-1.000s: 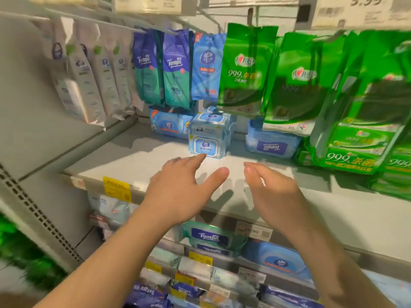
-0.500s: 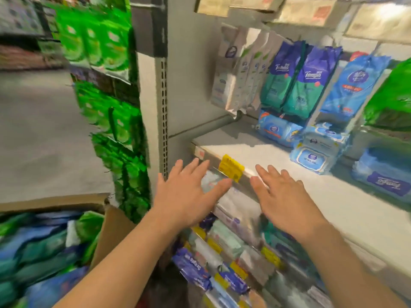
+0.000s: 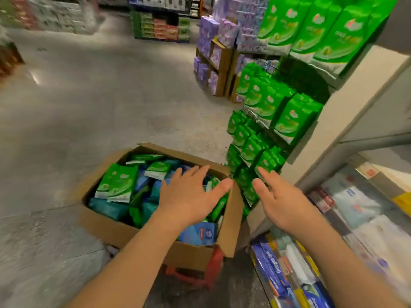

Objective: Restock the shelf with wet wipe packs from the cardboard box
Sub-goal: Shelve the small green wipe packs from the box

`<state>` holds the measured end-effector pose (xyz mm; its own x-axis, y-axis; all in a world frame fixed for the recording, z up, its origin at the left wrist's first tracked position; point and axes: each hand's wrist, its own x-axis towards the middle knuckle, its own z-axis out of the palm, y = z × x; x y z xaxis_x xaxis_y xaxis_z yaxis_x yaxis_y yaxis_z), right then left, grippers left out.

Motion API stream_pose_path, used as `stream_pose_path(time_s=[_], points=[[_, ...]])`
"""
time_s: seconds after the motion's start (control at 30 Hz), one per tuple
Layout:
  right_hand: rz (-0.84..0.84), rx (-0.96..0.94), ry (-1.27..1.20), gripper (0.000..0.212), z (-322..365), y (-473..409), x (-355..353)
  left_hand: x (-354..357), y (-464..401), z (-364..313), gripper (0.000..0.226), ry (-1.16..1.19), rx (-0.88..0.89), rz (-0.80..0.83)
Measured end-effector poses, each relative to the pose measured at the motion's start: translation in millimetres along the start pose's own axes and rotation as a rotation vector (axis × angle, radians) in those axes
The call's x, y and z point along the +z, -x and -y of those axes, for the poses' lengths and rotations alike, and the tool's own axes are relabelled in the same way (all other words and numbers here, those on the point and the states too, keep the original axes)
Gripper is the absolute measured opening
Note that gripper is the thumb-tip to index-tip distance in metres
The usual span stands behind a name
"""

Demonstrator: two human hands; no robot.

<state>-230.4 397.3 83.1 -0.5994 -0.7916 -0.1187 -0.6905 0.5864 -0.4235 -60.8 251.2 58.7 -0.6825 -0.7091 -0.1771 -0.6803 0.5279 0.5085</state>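
**Back to the box for more packs**

A second ago both hands were spread in front of the shelf, where a blue pack stood on the bare board; half a second ago the view was swinging left with a corner of the box coming in; now the cardboard box (image 3: 124, 230) fills the lower middle of the view, so the person has turned away from the shelf (image 3: 364, 121), which now shows only at the right edge.

The left hand (image 3: 189, 196) hovers flat and wide over the wet wipe packs (image 3: 117, 183) heaped in the box, fingers straight, holding nothing; the right hand (image 3: 282, 201) is likewise spread and empty, just beside the box's right flap, in front of the green packs (image 3: 289, 121) hanging on the shelf end.

I judge that one placing is done and a new pick is starting; the box looks well filled, so plenty of restocking remains.
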Motion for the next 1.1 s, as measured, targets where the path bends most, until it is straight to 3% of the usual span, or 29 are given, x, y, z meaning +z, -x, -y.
stream_pose_path(time_s=[0.13,0.5,0.63,0.8,1.1], points=[[0.095,-0.070,0.007,0.072,41.8,-26.8,24.6,-20.5,-2.9,49.4,0.115,0.139,-0.058,-0.053],[0.283,-0.222,-0.091,0.072,85.6,-124.0,77.9,-46.2,-33.3,118.9,0.102,0.247,-0.320,-0.104],[0.343,-0.251,-0.182,0.070,105.5,-157.8,95.9,-54.6,-45.7,147.5,0.116,0.359,-0.451,-0.180],[0.419,-0.209,-0.246,0.071,125.1,-188.0,121.5,-61.7,-65.6,182.1,0.063,0.389,-0.541,-0.248],[0.389,-0.011,-0.256,0.049,181.3,-239.2,190.3,-46.8,-124.7,296.2,0.045,0.456,-0.613,-0.166]])
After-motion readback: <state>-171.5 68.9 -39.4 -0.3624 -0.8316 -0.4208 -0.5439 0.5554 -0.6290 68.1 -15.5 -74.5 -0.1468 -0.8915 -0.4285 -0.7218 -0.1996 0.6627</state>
